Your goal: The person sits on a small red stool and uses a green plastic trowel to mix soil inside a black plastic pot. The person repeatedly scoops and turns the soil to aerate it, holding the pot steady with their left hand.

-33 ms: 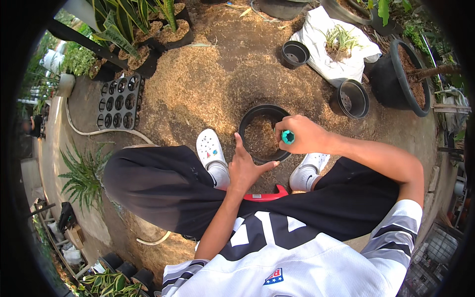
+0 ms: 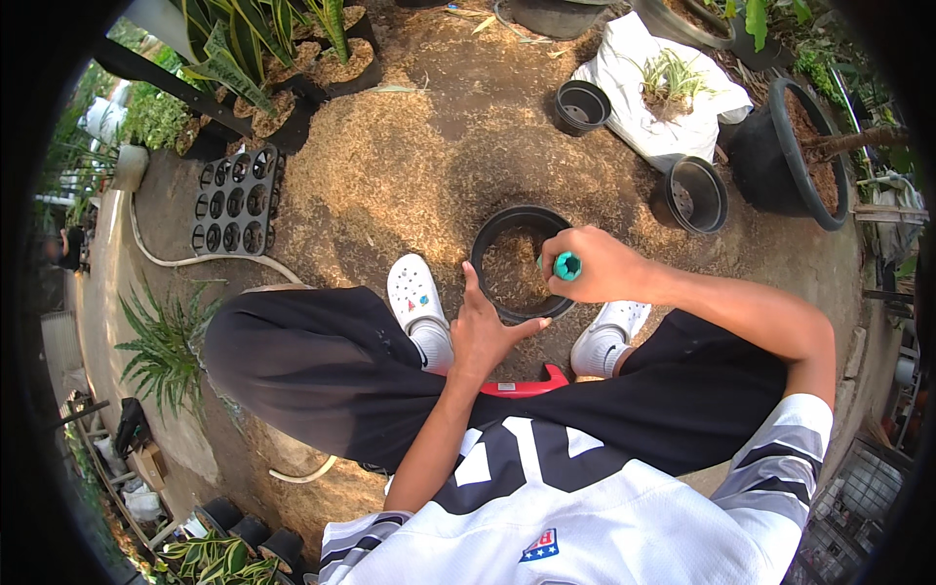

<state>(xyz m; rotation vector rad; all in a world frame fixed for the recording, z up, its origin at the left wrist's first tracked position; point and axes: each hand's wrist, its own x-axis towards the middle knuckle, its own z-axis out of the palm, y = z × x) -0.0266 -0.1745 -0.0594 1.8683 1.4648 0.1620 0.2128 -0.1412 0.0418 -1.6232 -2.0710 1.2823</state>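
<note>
while the right hand (image 2: 600,265) is closed around a green handle (image 2: 567,265) over the right side of the black pot (image 2: 525,214), which stands on the ground (image 2: 361,185) between the white shoes (image 2: 411,290), the left hand (image 2: 481,327) sits spread, thumb and index finger along the near-left rim. firm bracing there should let short, even strokes work the brown mix (image 2: 510,268) without rocking the pot, though whatever the handle ends in is hidden.
</note>
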